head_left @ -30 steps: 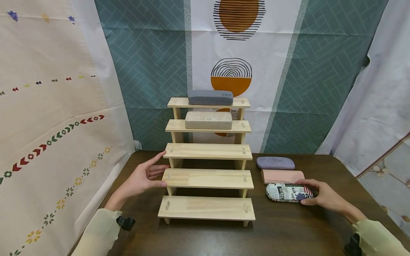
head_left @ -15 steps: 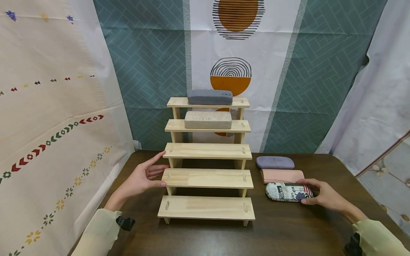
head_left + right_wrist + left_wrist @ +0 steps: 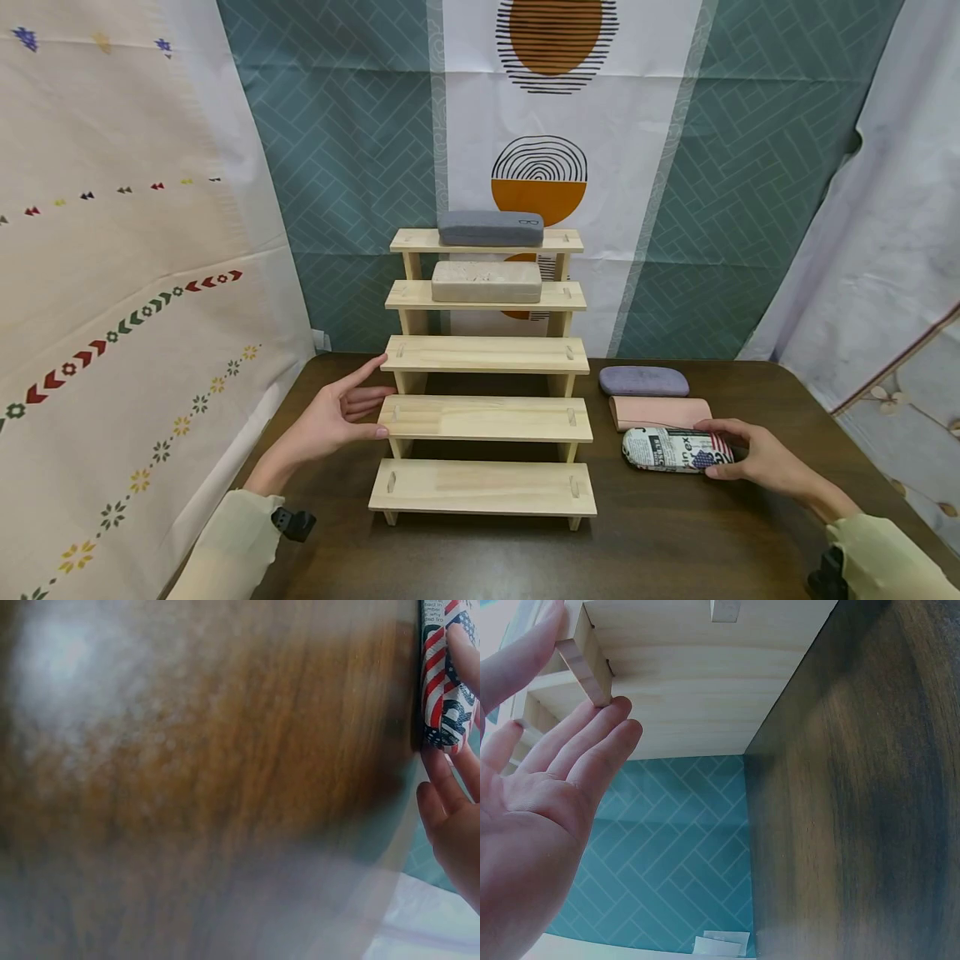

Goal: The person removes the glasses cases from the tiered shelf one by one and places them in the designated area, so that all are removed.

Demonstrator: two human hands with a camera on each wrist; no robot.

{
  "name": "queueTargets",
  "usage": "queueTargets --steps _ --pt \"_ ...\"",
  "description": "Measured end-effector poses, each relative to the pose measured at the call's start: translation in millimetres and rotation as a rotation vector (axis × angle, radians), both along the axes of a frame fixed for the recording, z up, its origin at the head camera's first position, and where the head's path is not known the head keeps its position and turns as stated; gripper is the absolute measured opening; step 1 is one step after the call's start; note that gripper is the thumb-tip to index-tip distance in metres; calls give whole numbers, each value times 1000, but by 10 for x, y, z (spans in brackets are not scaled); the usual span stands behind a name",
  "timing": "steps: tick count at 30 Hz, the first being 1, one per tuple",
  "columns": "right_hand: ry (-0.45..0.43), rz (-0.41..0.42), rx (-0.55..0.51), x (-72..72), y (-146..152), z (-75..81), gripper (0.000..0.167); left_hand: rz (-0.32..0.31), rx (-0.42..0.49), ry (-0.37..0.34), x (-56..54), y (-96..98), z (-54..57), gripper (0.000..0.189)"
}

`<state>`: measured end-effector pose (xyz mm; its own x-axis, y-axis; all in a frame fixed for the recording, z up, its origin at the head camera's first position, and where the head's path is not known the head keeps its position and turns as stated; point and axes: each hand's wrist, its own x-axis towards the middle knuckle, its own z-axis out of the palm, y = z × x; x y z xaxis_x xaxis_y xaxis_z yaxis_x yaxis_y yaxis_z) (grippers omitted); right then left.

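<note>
A stepped wooden display rack [image 3: 487,418] with several shelves stands in the middle of the table. My left hand [image 3: 337,421] is at its left side, fingertips and thumb touching the shelf ends. The left wrist view has those fingers [image 3: 592,750] fairly straight against a board end [image 3: 589,667]. My right hand [image 3: 761,458] pinches the right end of a newspaper-and-flag print glasses case [image 3: 667,450], thumb in front and fingers behind. This case lies on the table; its flag-striped end [image 3: 442,690] appears in the right wrist view.
Behind the printed case lie a pink case [image 3: 660,412] and a purple case [image 3: 643,381]. A grey-blue glasses case [image 3: 491,228] sits on the top shelf, a beige case [image 3: 486,283] one shelf below. Patterned cloths [image 3: 352,167] hang behind and at both sides of the dark table [image 3: 450,562].
</note>
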<state>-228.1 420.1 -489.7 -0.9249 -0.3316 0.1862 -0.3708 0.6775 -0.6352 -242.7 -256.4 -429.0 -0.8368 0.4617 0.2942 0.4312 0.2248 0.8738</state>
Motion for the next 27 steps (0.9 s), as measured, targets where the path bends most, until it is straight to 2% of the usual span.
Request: queueTargets --steps 5,10,15,18,24,27 --pt "10 -27 34 21 -1 45 64 -3 1 -3 3 1 -4 109" --pt "73 -24 35 39 -19 201 66 -2 0 1 0 0 -3 108" --pt "151 -14 74 49 -117 451 63 -5 5 13 -3 -5 -1 108" --pt "167 -17 93 64 -243 622 61 -3 5 9 -2 -7 1 108" --pt "221 32 98 50 -551 948 59 -3 6 2 -3 -8 -6 108" --pt "219 41 102 29 -717 1112 58 -6 8 4 -7 -8 -15 108"
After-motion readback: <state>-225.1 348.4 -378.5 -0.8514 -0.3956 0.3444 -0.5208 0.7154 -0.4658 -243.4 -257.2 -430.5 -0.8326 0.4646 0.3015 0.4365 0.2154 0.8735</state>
